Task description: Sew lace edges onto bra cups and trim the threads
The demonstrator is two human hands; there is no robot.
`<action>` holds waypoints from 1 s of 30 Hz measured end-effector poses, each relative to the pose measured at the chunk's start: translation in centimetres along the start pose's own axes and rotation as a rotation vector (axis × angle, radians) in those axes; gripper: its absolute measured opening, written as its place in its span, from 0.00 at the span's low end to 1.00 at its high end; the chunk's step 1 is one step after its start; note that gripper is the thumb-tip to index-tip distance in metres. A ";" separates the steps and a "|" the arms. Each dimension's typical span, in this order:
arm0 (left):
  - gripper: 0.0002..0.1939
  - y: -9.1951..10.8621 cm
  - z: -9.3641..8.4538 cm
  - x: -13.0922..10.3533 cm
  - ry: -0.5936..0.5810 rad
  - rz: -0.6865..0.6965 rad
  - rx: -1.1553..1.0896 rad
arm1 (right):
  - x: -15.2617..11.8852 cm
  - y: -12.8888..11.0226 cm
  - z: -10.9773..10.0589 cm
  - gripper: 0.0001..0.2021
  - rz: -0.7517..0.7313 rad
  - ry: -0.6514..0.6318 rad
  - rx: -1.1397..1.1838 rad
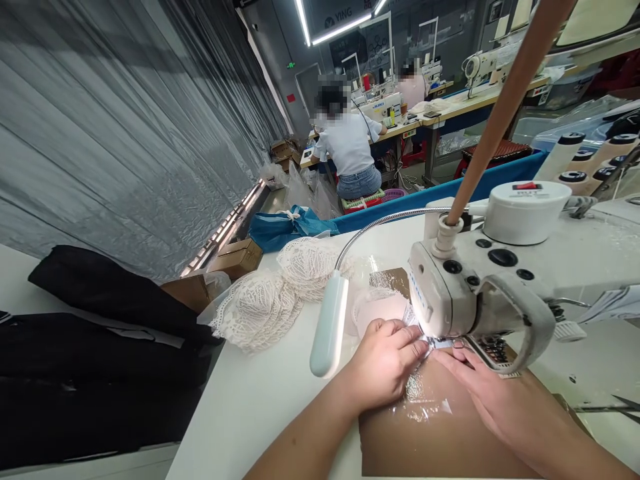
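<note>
My left hand (387, 360) is closed on the edge of a pale lace bra cup (383, 312), its fingertips pressed down close under the sewing machine's head (440, 293). The cup lies mostly beyond that hand, at the left of the machine. My right hand (477, 377) is on the other side of the needle area, thumb and fingers drawn together at the white fabric's edge. The machine partly covers those fingers, so what they grip cannot be made out. Under both hands lies a brown board (425, 440) with shiny clear tape. The needle itself is hidden.
Stacked lace cups (257, 310) lie on the white table (240, 400) to the left. A lamp (330, 327) on a bent neck hangs beside my left hand. Thread cones (565, 157) stand at right; scissor-like blades (627, 407) rest at the right edge. A person (350, 147) sits ahead.
</note>
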State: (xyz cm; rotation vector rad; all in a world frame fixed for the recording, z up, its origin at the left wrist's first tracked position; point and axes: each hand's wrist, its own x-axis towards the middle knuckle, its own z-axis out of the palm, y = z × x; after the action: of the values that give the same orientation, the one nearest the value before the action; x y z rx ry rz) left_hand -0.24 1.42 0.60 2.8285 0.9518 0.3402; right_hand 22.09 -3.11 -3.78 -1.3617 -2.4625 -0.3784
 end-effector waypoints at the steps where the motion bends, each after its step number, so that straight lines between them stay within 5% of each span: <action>1: 0.17 -0.1 0.0 0.0 0.001 -0.007 0.006 | -0.1 0.1 0.1 0.27 -0.006 0.001 0.004; 14: 0.15 0.0 0.0 0.0 0.037 -0.074 0.068 | -0.1 0.6 -0.4 0.29 0.007 -0.028 0.144; 21: 0.30 2.9 -3.9 -1.1 -0.258 -0.270 0.007 | -0.5 0.7 -0.4 0.22 0.103 -0.004 0.284; 25: 0.27 4.3 -5.4 -2.1 -0.398 -0.196 -0.089 | -0.2 0.8 -1.1 0.19 0.026 -0.058 0.308; 30: 0.18 5.1 -3.7 -2.5 -0.319 -0.076 0.046 | 0.1 0.8 -1.4 0.18 -0.042 -0.080 0.332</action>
State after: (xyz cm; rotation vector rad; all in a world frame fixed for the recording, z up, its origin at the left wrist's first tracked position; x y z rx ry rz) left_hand -0.16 -3.89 4.76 2.7600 1.0021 -0.1409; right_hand 22.90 -3.14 -2.33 -1.2073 -2.4804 0.0780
